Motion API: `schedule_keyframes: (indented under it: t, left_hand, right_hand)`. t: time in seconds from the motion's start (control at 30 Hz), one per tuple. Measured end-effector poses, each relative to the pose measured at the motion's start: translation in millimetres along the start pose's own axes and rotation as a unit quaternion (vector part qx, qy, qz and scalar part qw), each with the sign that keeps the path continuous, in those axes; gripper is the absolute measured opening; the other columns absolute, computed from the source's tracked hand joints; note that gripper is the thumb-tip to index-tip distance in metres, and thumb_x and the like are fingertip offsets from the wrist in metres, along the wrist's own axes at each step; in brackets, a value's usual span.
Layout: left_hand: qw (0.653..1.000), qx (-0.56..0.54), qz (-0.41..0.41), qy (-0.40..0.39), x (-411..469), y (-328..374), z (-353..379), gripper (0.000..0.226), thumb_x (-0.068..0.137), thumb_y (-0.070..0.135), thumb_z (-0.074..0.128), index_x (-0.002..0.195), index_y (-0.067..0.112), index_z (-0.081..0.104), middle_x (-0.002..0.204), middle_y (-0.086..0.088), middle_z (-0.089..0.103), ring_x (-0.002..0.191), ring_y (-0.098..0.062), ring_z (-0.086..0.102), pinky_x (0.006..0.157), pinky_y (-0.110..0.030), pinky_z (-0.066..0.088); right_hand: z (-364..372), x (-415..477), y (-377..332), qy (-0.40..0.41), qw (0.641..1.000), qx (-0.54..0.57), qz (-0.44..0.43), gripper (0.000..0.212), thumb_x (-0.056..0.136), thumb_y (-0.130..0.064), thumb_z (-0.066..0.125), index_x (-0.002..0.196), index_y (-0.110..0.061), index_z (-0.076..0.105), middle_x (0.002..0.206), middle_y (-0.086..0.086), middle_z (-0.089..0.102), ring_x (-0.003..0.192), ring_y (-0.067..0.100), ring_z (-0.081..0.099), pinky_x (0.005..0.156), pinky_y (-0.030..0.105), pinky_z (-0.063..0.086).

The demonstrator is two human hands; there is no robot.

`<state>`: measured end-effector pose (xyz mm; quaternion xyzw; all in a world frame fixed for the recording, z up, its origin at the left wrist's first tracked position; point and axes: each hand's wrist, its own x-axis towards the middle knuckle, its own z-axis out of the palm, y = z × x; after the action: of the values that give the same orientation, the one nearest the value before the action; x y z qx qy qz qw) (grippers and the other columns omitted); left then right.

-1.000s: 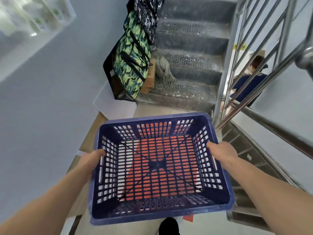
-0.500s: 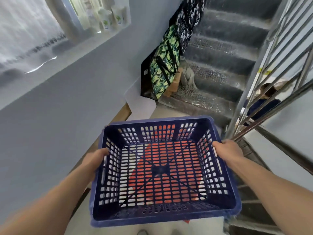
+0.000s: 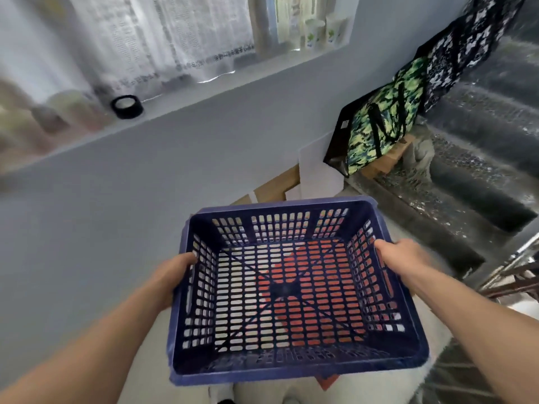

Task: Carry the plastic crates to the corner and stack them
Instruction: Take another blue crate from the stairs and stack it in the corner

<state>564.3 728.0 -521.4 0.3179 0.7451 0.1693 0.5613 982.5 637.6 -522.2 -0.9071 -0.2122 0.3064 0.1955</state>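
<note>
1. Holding the crate [image 3: 284,288] by its two short sides, the person keeps it in the air, slightly tilted, with nothing inside it.
2. The left hand [image 3: 178,275] grips the crate's left wall and the right hand [image 3: 405,258] grips its right wall. Each thumb lies at the rim. The other fingers go down the outside and are mostly hidden.
3. An orange thing [image 3: 328,381] lies below the crate. It shows through the slotted bottom and sticks out under the near rim; what it is cannot be told.
4. Beyond the crate's far rim a white board [image 3: 318,164] leans upright, with flat cardboard [image 3: 277,185] just left of it on the ground.
5. Beyond and right of the crate a green camouflage bag [image 3: 379,118] leans at the foot of the stairs [image 3: 481,176]. A black-and-white bag [image 3: 458,45] stands higher up behind it.
6. Right of the crate, past the right wrist, part of a metal railing [image 3: 513,272] shows.
7. Left of the crate and beyond it runs a plain grey wall [image 3: 145,199], topped by a sill [image 3: 204,86].
8. On the sill, well above and left of the crate, sits a black tape roll [image 3: 127,106] beside blurred jars. Pale cups [image 3: 315,33] stand farther along.
9. Under the crate the floor [image 3: 151,363] is pale; the stair treads are dark and speckled.
</note>
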Motion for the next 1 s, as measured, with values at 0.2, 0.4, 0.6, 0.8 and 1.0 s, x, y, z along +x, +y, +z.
schedule_keyframes:
  t: [0.2, 0.4, 0.6, 0.8, 1.0]
  left_hand:
    - [0.994, -0.078, -0.035, 0.068, -51.6, -65.3, -71.2, 0.038, 0.091, 0.029, 0.057, 0.117, 0.002, 0.064, 0.083, -0.013, 0.074, 0.065, -0.024, 0.069, 0.047, -0.027, 0.049]
    - [0.972, -0.176, -0.058, 0.145, -109.4, -139.6, -157.8, 0.028, 0.093, 0.024, 0.056, 0.113, 0.004, 0.061, 0.088, -0.015, 0.071, 0.072, -0.027, 0.067, 0.054, -0.033, 0.048]
    - [0.94, -0.255, -0.074, 0.216, -153.3, -221.1, -243.5, 0.028, 0.094, 0.022, 0.058, 0.114, 0.003, 0.061, 0.084, -0.014, 0.069, 0.067, -0.027, 0.065, 0.049, -0.03, 0.048]
    - [0.897, -0.334, -0.102, 0.272, -203.1, -331.4, -341.3, 0.033, 0.091, 0.026, 0.06, 0.116, 0.004, 0.062, 0.087, -0.015, 0.071, 0.071, -0.029, 0.066, 0.056, -0.032, 0.048]
    - [0.845, -0.396, -0.133, 0.334, -262.8, -441.3, -434.5, 0.039, 0.083, 0.027, 0.066, 0.112, 0.001, 0.063, 0.088, -0.019, 0.074, 0.073, -0.035, 0.071, 0.059, -0.04, 0.058]
  right_hand:
    - [46.9, -39.6, -47.7, -0.032, 0.993, -0.058, -0.094, 0.046, 0.087, -0.055, 0.064, 0.096, -0.01, 0.066, 0.081, 0.01, 0.068, 0.073, 0.033, 0.068, 0.073, 0.039, 0.059]
    - [125.0, -108.4, -90.3, -0.098, 0.972, -0.114, -0.18, 0.059, 0.081, -0.063, 0.062, 0.101, -0.008, 0.072, 0.094, 0.015, 0.073, 0.079, 0.035, 0.069, 0.066, 0.035, 0.054]
    - [193.6, -216.8, -123.9, -0.158, 0.946, -0.144, -0.245, 0.043, 0.09, -0.054, 0.064, 0.085, -0.012, 0.069, 0.086, 0.013, 0.073, 0.075, 0.034, 0.069, 0.075, 0.04, 0.059]
    - [272.0, -355.6, -144.8, -0.186, 0.903, -0.2, -0.331, 0.04, 0.087, -0.053, 0.065, 0.091, -0.014, 0.071, 0.084, 0.011, 0.073, 0.074, 0.032, 0.07, 0.072, 0.036, 0.059]
    - [356.8, -499.7, -150.9, -0.266, 0.854, -0.236, -0.38, 0.039, 0.089, -0.051, 0.065, 0.091, -0.013, 0.074, 0.076, 0.01, 0.075, 0.065, 0.03, 0.072, 0.062, 0.032, 0.057]
